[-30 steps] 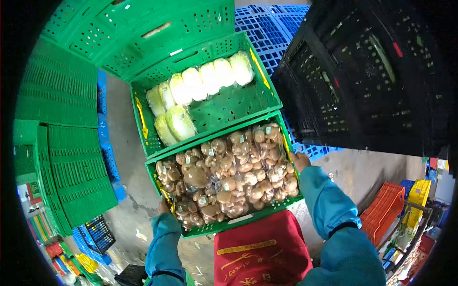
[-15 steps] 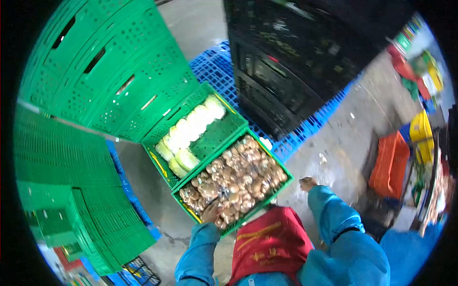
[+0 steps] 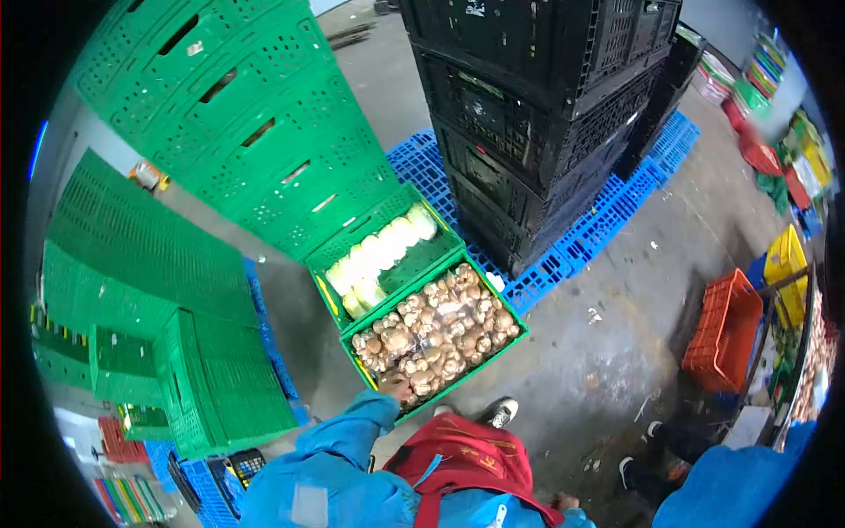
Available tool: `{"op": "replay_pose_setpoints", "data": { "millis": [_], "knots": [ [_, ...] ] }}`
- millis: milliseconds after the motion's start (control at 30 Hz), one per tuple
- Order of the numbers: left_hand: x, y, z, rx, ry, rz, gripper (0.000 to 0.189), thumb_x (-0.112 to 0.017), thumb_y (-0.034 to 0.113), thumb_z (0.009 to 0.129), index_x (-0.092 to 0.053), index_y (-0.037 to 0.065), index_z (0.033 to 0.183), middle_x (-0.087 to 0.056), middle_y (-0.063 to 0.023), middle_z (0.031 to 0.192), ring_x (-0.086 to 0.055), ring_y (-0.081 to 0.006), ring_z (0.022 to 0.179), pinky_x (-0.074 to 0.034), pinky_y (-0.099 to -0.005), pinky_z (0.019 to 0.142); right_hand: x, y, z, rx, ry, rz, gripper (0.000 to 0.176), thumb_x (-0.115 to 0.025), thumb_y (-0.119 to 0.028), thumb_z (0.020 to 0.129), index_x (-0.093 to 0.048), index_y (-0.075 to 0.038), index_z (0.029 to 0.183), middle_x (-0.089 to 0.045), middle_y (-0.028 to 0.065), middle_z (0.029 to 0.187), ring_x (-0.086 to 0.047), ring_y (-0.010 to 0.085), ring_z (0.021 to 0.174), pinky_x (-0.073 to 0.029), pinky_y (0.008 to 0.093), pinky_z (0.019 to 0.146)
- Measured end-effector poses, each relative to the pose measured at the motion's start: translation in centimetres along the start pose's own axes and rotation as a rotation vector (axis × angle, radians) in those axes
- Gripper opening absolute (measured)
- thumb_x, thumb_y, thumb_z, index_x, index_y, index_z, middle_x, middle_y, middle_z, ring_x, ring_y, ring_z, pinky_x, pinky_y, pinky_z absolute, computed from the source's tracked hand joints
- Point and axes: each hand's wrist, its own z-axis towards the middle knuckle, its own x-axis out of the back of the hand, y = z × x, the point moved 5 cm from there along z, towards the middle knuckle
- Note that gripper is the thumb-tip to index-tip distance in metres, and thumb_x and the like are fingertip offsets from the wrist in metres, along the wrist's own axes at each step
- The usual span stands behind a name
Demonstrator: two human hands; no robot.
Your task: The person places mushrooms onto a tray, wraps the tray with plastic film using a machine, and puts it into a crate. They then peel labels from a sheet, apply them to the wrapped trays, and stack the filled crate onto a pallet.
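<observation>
A green crate point(image 3: 458, 367) full of bagged brown mushrooms point(image 3: 431, 334) stands in front of me. My left hand point(image 3: 396, 387) is at its near left corner, over the mushrooms and the rim; its fingers are too small to make out. Down at the bottom edge, beside the red apron point(image 3: 466, 453), my right hand point(image 3: 565, 502) hangs low, only partly visible, away from the crate. Behind the mushrooms, a second green crate point(image 3: 437, 255) holds pale cabbages point(image 3: 378, 255) along its left side.
Tall green crates point(image 3: 255, 132) rise behind, with black crates point(image 3: 528, 114) on a blue pallet point(image 3: 563, 264) to their right. More green crates point(image 3: 176, 290) stand left. An orange crate point(image 3: 723, 330) is at right, near another person's blue sleeve point(image 3: 739, 484) and shoes.
My view has shifted, showing more of the stacks. My right hand has dropped from beside the mushroom crate to the bottom edge. My left hand remains at the crate's near left part.
</observation>
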Motion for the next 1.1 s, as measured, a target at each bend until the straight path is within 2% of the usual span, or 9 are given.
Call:
{"op": "replay_pose_setpoints", "data": {
  "millis": [133,200,400,500,567,600,733,933,1100],
  "knots": [
    [-4.4,-3.3,3.1,0.078,-0.070,0.102,0.055,-0.059,0.039,0.084,-0.048,0.004,0.125,-0.062,-0.0134,0.106,-0.062,-0.0191,0.086,-0.048,-0.0310,0.074,8.9,-6.7,-5.6,0.424,0.450,0.620,0.021,-0.058,-0.028,0.079,-0.061,-0.012,0.092,-0.066,0.0147,0.079,-0.064,0.0290,0.077,-0.049,0.0475,0.063],
    [-8.0,-2.8,2.9,0.035,-0.128,0.098,0.050,-0.060,0.044,0.082,-0.056,0.005,0.113,-0.066,-0.0121,0.098,-0.063,-0.0153,0.072,-0.045,-0.0292,0.057,14.7,-5.9,-8.4,-0.089,0.080,1.985,0.022,-0.058,-0.022,0.081,-0.057,-0.003,0.090,-0.063,0.0159,0.074,-0.062,0.0281,0.061,-0.049,0.0397,0.050],
    [-15.2,6.4,-2.5,0.002,-0.261,0.243,0.046,-0.058,0.046,0.083,-0.056,0.012,0.113,-0.066,-0.0067,0.094,-0.062,-0.0118,0.073,-0.043,-0.0268,0.061,26.8,-3.4,-12.9,-0.090,0.318,2.197,0.020,-0.051,-0.019,0.087,-0.053,0.000,0.084,-0.056,0.0108,0.064,-0.057,0.0217,0.052,-0.044,0.0318,0.043],
    [-13.8,6.2,0.0,0.088,-0.262,0.255,0.045,-0.061,0.040,0.083,-0.054,0.011,0.117,-0.065,-0.0095,0.097,-0.064,-0.0155,0.078,-0.045,-0.0244,0.059,21.7,-3.4,-10.3,-0.135,0.424,2.214,0.022,-0.052,-0.020,0.087,-0.053,0.000,0.079,-0.055,0.0102,0.062,-0.053,0.0197,0.048,-0.042,0.0319,0.041],
    [-11.9,6.1,2.5,0.137,-0.237,0.244,0.046,-0.062,0.038,0.083,-0.053,0.010,0.118,-0.065,-0.0103,0.098,-0.064,-0.0170,0.079,-0.046,-0.0244,0.059,19.2,-5.4,-10.2,-0.336,0.176,2.114,0.025,-0.052,-0.024,0.087,-0.054,0.000,0.079,-0.057,0.0113,0.064,-0.052,0.0199,0.044,-0.043,0.0329,0.038],
    [-10.9,6.2,3.5,0.162,-0.226,0.233,0.046,-0.062,0.037,0.083,-0.053,0.008,0.119,-0.065,-0.0115,0.098,-0.064,-0.0184,0.080,-0.047,-0.0261,0.061,24.4,-8.0,-14.0,-0.535,0.189,2.155,0.030,-0.055,-0.019,0.088,-0.057,0.005,0.106,-0.062,0.0132,0.091,-0.059,0.0200,0.081,-0.049,0.0279,0.066],
    [-8.6,9.1,5.3,0.170,-0.211,0.110,0.045,-0.060,0.034,0.085,-0.052,0.005,0.118,-0.064,-0.0141,0.100,-0.064,-0.0205,0.081,-0.051,-0.0302,0.068,21.1,-13.7,-12.7,-0.437,-0.039,2.221,0.020,-0.059,-0.023,0.086,-0.060,-0.003,0.089,-0.060,0.0074,0.070,-0.055,0.0189,0.055,-0.043,0.0306,0.045],
    [-11.2,18.9,4.5,0.101,-0.026,0.118,0.040,-0.063,0.027,0.084,-0.053,0.001,0.113,-0.064,-0.0141,0.097,-0.064,-0.0215,0.082,-0.053,-0.0300,0.070,22.7,-17.8,-7.1,-0.275,-0.119,2.254,0.022,-0.060,-0.020,0.086,-0.060,0.000,0.096,-0.063,0.0111,0.077,-0.059,0.0210,0.062,-0.048,0.0327,0.055],
    [-14.2,20.5,5.0,0.049,-0.118,0.059,0.047,-0.064,0.030,0.084,-0.050,0.001,0.118,-0.064,-0.0144,0.098,-0.064,-0.0212,0.086,-0.051,-0.0277,0.073,36.2,-13.8,-8.4,-0.181,-0.013,2.331,0.025,-0.059,-0.020,0.087,-0.061,0.001,0.099,-0.064,0.0112,0.089,-0.060,0.0206,0.077,-0.049,0.0324,0.067]
  ]
}}
